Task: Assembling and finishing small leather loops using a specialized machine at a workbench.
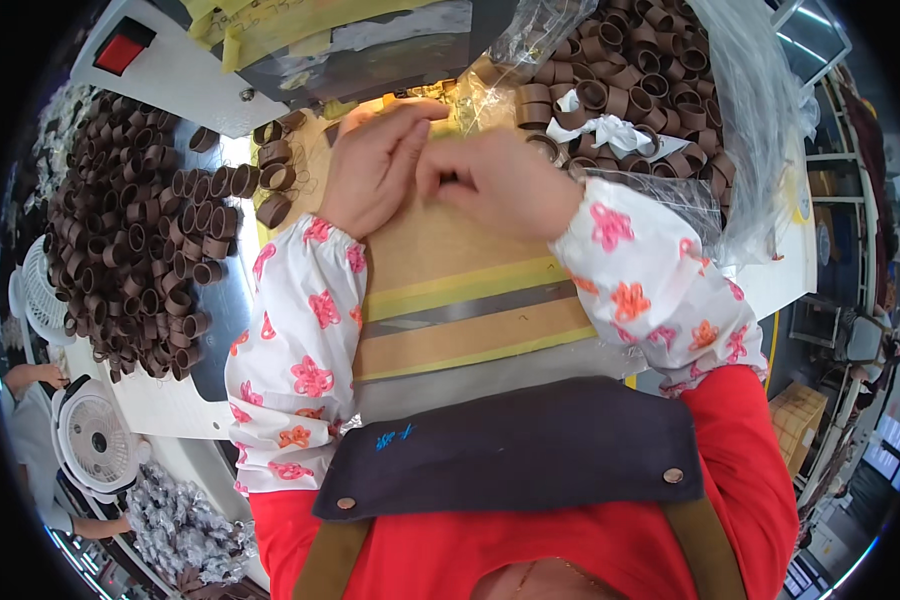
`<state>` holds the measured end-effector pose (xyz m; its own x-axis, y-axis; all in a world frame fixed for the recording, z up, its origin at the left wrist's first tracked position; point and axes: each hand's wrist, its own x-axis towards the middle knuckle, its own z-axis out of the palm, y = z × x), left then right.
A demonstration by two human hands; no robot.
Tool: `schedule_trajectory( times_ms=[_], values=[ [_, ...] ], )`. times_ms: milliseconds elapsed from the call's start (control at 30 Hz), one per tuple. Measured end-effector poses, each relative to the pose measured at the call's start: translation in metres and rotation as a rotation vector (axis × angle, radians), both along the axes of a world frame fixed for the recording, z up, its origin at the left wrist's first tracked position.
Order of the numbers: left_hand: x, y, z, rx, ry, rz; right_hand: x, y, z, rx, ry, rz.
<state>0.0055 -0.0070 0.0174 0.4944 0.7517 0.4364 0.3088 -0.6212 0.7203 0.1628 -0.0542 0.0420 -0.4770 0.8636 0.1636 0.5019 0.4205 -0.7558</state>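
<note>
I see my left hand [375,165] and right hand [500,182] meeting over the tan work pad [440,260], fingertips pressed together, pinching something too small to make out, probably one small dark brown ring. I judge such a ring light, stiff and thin-walled, best taken by its rim. A large heap of brown rings [130,230] lies to the left, a clear plastic bag of rings [630,80] crowds the right, leaving little room.
</note>
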Motion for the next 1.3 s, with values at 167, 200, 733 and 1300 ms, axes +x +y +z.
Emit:
schedule_trajectory(
  times_ms=[167,200,733,1300],
  values=[
    [-0.018,0.008,-0.002,0.19,0.442,0.024,0.006,0.004,-0.007,0.163,-0.105,-0.061],
    [-0.021,0.008,-0.002,0.189,0.491,0.091,0.009,0.012,-0.008,0.129,-0.084,-0.072],
    [-0.001,0.012,-0.014,-0.09,0.245,0.369,0.012,0.042,-0.026,0.25,0.01,-0.323],
    [0.0,0.023,-0.022,-0.067,0.249,0.361,0.01,0.047,-0.031,0.287,-0.15,-0.32]
  ],
)
